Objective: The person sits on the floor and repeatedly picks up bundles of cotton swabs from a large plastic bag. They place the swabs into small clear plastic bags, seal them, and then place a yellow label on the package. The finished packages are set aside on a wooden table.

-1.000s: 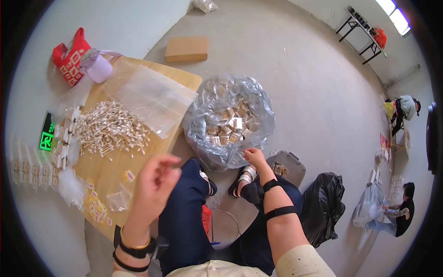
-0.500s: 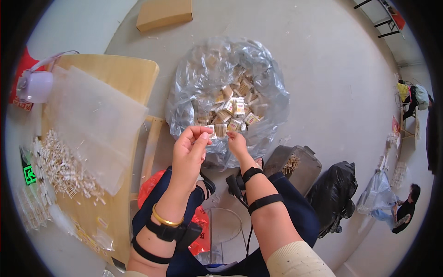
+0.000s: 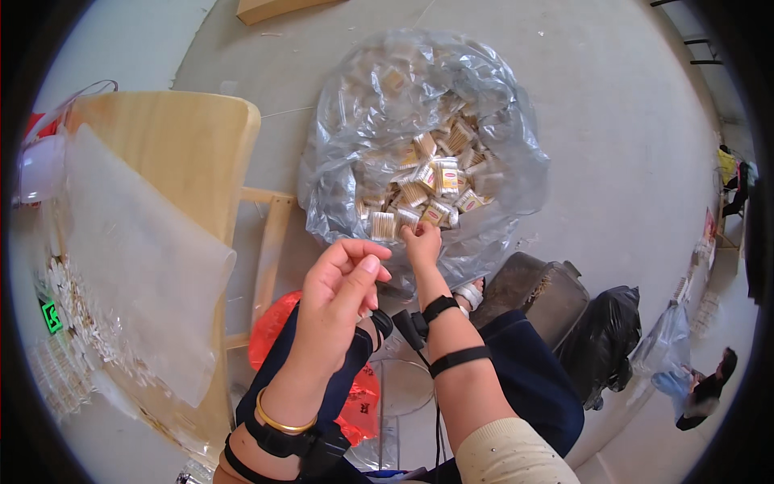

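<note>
My right hand is closed at the near side of a large clear plastic bag, its fingertips pinching the edge of a small pack of cotton swabs. Beside that pack lies another swab pack. Many more packs with yellow-and-white labels are heaped inside the bag. My left hand hovers nearer to me, just short of the bag. Its fingers are loosely curled, the thumb stands a little apart from the index finger, and nothing shows between them.
On the left, a wooden table bears translucent plastic sheets and loose swabs. A grey bin and a black plastic bag stand at right. Red plastic lies by my legs. Another person is far right.
My hands have drawn apart: the left has come back empty from the swab packs, while the right has reached slightly farther toward the bag. The whole view has shifted somewhat.
</note>
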